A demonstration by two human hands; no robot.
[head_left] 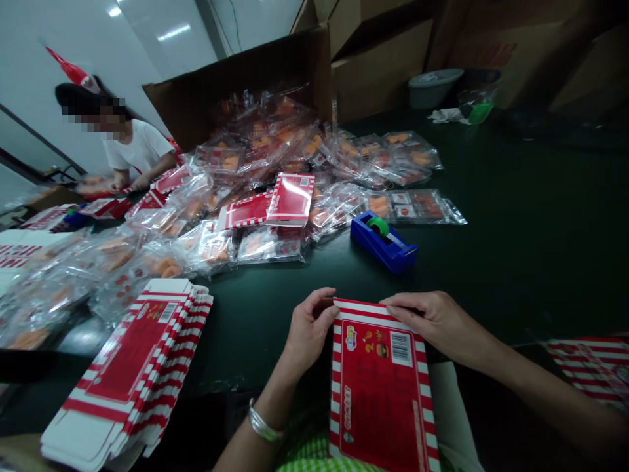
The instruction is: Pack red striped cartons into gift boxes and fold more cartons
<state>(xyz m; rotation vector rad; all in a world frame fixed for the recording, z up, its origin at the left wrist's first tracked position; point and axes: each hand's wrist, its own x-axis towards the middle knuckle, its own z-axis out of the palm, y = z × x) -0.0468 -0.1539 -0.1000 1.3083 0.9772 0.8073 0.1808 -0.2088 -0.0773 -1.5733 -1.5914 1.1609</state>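
A red-and-white striped cardboard box (pixel 378 400) with a barcode and small food pictures lies in front of me at the table's edge, over my lap. My left hand (pixel 310 328) pinches its far left corner between thumb and fingers. At the far right corner, my right hand (pixel 432 324) grips the top edge, thumb on the printed face. A white flap of card shows behind the box's lower right side. Beyond my hands stands a blue tape dispenser (pixel 383 242) with a green-cored roll.
On the left, a stack of flattened striped boxes (pixel 132 360) overhangs the table edge. Clear bags of toy food (pixel 275 144) spill from a large open carton (pixel 240 72); two red boxes (pixel 292 196) lie on them. A co-worker (pixel 137 144) sits far left. Striped packaging (pixel 590 367) lies right.
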